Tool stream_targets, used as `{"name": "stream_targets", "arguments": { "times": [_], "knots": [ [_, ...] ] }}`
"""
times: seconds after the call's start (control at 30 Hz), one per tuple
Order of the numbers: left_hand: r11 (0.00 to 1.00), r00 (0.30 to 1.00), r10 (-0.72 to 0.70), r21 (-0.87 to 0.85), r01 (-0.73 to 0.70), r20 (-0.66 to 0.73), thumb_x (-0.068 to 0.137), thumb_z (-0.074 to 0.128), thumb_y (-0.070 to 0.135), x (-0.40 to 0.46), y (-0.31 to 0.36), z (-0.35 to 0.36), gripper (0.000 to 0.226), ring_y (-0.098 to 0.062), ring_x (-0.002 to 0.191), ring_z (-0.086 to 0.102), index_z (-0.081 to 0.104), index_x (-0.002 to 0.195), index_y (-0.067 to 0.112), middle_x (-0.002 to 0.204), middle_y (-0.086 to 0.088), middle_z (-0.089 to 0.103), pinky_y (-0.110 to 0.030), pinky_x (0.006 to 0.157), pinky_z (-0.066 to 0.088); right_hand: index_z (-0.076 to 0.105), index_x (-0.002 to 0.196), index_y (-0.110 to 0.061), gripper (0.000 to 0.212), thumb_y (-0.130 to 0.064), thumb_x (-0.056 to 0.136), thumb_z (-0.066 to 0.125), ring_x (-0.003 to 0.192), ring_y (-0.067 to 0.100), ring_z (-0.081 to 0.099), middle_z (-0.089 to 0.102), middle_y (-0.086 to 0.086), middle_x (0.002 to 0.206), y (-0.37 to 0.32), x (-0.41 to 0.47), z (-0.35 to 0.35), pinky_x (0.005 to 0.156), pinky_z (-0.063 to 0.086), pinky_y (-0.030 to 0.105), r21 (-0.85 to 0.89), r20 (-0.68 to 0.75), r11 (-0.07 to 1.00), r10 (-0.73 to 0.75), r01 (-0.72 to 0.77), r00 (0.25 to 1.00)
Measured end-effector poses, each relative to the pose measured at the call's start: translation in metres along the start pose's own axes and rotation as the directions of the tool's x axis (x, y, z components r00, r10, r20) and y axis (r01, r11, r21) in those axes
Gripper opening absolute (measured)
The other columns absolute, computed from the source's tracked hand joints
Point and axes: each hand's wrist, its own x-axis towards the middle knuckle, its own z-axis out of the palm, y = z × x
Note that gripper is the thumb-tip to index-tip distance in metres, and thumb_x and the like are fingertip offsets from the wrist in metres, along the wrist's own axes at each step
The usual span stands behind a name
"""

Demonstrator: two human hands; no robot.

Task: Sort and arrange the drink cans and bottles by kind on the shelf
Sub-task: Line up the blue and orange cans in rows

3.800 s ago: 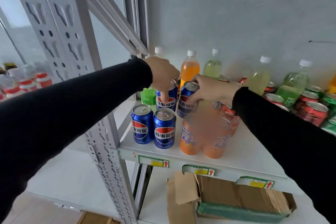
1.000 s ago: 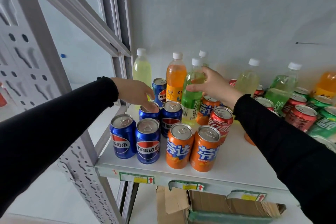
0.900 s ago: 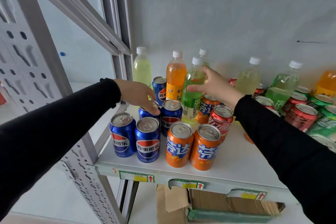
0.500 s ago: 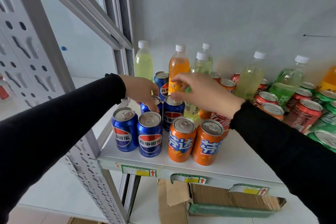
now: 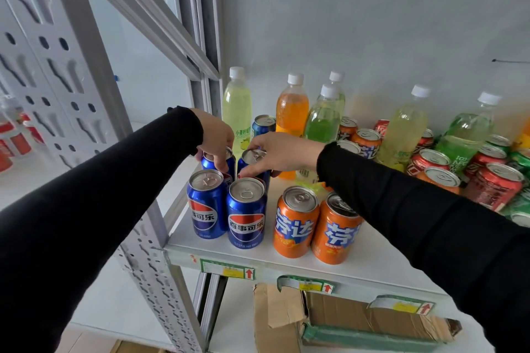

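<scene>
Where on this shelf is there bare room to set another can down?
Bare shelf shows along the front edge, right of the two orange cans, under the right hand's sleeve. A narrow gap runs between the blue cans and the orange ones. The back row of bottles and the red and green cans at far right are crowded.

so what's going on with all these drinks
A person is sorting drinks on a white shelf. The left hand and right hand each grip a blue can in the back row, behind two front blue cans. Two orange cans stand beside them; bottles and mixed red and green cans wait behind.
</scene>
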Motion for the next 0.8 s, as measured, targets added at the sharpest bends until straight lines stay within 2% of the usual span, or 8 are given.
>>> {"name": "stream_targets", "arguments": {
  "times": [0.13,0.27,0.4,0.53,0.67,0.73,0.8],
  "knots": [
    [1.0,1.0,0.004,0.003,-0.004,-0.017,0.081,0.08,0.036,0.0,-0.004,0.004,0.06,-0.026,0.094,0.071,0.052,0.133,0.021,0.122,-0.009,0.062,-0.038,0.085,0.061,0.052,0.141,-0.017,0.076,-0.058,0.081,0.076,0.093,0.024,0.071,0.067,0.005,0.116,-0.004,0.005,0.005,0.078,0.062,0.037,0.017,0.022,1.0,0.006,-0.006,1.0],
    [1.0,1.0,0.021,0.004,-0.021,0.004,0.083,0.078,0.033,-0.001,-0.006,0.005,0.056,-0.026,0.097,0.07,0.053,0.132,0.023,0.122,-0.009,0.063,-0.04,0.087,0.06,0.046,0.148,-0.015,0.076,-0.05,0.086,0.075,0.103,0.019,0.066,0.057,0.005,0.136,-0.003,0.004,0.002,0.08,0.061,0.029,0.06,0.064,0.998,0.003,-0.007,0.998],
    [0.999,0.999,0.033,-0.022,-0.033,0.016,0.084,0.078,0.029,0.0,-0.006,0.005,0.058,-0.026,0.099,0.07,0.052,0.135,0.021,0.123,-0.008,0.062,-0.04,0.09,0.06,0.04,0.153,-0.018,0.076,-0.046,0.09,0.072,0.105,0.013,0.062,0.049,0.004,0.147,-0.003,-0.001,-0.003,0.076,0.055,0.02,0.11,0.113,0.993,0.017,-0.029,0.993],
    [0.997,0.999,0.036,-0.073,-0.034,0.024,0.085,0.076,0.032,-0.004,-0.003,0.005,0.059,-0.027,0.101,0.069,0.053,0.137,0.019,0.122,-0.007,0.063,-0.039,0.089,0.06,0.041,0.154,-0.018,0.077,-0.048,0.09,0.071,0.116,0.018,0.06,0.046,0.002,0.152,-0.003,-0.005,0.002,0.087,0.057,0.028,0.135,0.064,0.991,0.02,-0.028,0.998],
    [0.993,0.999,0.034,-0.113,-0.034,-0.001,0.085,0.07,0.048,-0.012,-0.005,0.006,0.06,-0.025,0.102,0.069,0.058,0.134,0.016,0.119,-0.008,0.069,-0.04,0.09,0.06,0.038,0.156,-0.019,0.079,-0.053,0.091,0.067,0.127,0.02,0.054,0.042,0.002,0.157,-0.002,-0.012,0.005,0.097,0.053,0.032,0.113,0.028,0.993,0.014,-0.017,1.0],
    [0.993,0.999,0.019,-0.119,-0.023,-0.037,0.078,0.069,0.058,-0.015,-0.007,0.008,0.074,-0.023,0.108,0.067,0.053,0.139,0.02,0.123,-0.002,0.068,-0.041,0.096,0.056,0.038,0.156,-0.018,0.076,-0.05,0.093,0.066,0.135,0.022,0.05,0.042,0.003,0.158,-0.002,-0.022,0.002,0.103,0.049,0.031,0.163,0.011,0.986,0.035,-0.037,0.999],
    [0.993,0.987,0.032,-0.104,-0.049,-0.16,0.082,0.07,0.054,-0.024,-0.003,0.006,0.07,-0.021,0.119,0.06,0.051,0.143,0.023,0.132,0.002,0.063,-0.039,0.107,0.046,0.044,0.152,-0.016,0.067,-0.046,0.095,0.065,0.134,0.021,0.051,0.049,0.004,0.153,-0.003,-0.036,0.0,0.102,0.044,0.028,0.194,-0.056,0.98,0.05,-0.039,0.997]
  ]
}}
